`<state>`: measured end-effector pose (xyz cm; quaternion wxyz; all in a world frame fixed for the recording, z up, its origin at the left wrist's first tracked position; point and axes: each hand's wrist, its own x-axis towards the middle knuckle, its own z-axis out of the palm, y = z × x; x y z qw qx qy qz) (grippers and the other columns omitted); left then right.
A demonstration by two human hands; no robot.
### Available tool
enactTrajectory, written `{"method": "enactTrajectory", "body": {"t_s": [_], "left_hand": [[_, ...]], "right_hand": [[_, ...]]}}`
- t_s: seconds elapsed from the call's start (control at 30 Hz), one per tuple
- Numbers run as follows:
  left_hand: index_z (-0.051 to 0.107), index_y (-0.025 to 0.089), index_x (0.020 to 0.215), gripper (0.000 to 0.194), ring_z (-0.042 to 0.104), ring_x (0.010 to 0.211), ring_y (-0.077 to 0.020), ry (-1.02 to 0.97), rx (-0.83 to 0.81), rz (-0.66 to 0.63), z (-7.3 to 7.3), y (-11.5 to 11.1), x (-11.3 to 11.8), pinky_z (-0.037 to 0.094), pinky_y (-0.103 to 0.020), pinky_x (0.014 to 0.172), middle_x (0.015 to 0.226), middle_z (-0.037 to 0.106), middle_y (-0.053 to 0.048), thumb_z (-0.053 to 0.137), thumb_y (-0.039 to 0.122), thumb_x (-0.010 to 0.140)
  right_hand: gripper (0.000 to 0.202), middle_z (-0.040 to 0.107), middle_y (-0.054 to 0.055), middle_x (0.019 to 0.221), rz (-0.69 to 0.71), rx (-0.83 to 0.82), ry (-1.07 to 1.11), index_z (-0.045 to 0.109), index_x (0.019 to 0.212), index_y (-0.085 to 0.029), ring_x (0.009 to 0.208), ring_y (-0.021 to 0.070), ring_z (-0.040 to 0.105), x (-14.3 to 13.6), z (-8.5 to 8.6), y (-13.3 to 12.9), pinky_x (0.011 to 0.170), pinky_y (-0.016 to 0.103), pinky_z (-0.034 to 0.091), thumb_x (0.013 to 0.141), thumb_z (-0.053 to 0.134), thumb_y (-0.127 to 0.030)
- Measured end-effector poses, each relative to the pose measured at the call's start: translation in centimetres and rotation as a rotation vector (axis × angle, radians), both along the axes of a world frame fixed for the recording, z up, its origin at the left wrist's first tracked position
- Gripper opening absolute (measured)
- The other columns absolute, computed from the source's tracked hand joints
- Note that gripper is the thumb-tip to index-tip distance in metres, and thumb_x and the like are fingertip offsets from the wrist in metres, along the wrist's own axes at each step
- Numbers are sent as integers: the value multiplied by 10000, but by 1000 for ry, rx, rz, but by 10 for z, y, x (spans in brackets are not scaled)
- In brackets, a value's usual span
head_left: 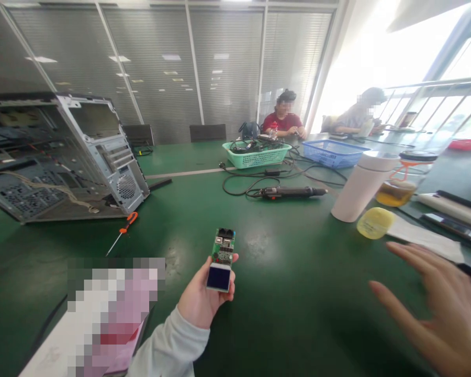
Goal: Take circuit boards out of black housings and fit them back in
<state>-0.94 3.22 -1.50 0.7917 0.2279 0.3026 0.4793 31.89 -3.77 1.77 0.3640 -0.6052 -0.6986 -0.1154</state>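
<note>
My left hand point(204, 298) holds a small green circuit board point(224, 251) above the green table, at the lower middle of the view. The board has a dark rectangular screen at its near end and black connectors at its far end. Fingers wrap round its sides and the palm is beneath it. My right hand point(435, 309) is at the lower right with its fingers spread and nothing in it, slightly blurred. It is nearest to a white paper point(427, 238) and a yellow round container point(376, 223).
An open computer case point(125, 178) stands at the left, with an orange screwdriver point(127, 224) beside it. A black electric screwdriver point(292, 192), green basket point(255, 157), blue basket point(333, 153), pale bottle point(363, 186) and tea jar point(396, 191) lie beyond. Two people sit at the back.
</note>
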Motion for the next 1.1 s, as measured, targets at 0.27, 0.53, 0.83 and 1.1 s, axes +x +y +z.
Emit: {"method": "enactTrajectory", "body": {"t_s": [0.27,0.53,0.83,1.1], "left_hand": [[751,196,689,238,598,708,-194,635,383,161,8,-10,4,439,-259,693,674,685,-23,628,341,833],[710,209,1051,294,633,800,-236,1252,987,44,18,-23,4,453,-313,730,842,692,-70,496,334,892],[570,190,1132,289,641,896,-228,1371,1103,133,15,-24,4,500,-337,783,970,650,-78,492,326,889],[516,180,1165,358,630,949,-229,1314,1082,168,17,-22,4,504,-360,823,1033,634,-84,602,284,833]], "right_hand": [[430,469,90,1313,541,-125,84,361,1350,-241,1217,246,426,-107,12,31,998,398,392,950,458,-366],[341,648,80,1001,717,-431,259,576,1164,-169,928,196,602,-133,-5,61,841,337,482,956,429,-397],[358,655,82,983,692,-619,303,619,1115,-163,882,211,603,-128,-16,65,761,329,472,873,560,-421],[331,605,51,1003,715,-623,411,550,1068,-177,905,192,558,-126,-13,65,802,316,428,815,643,-369]]}}
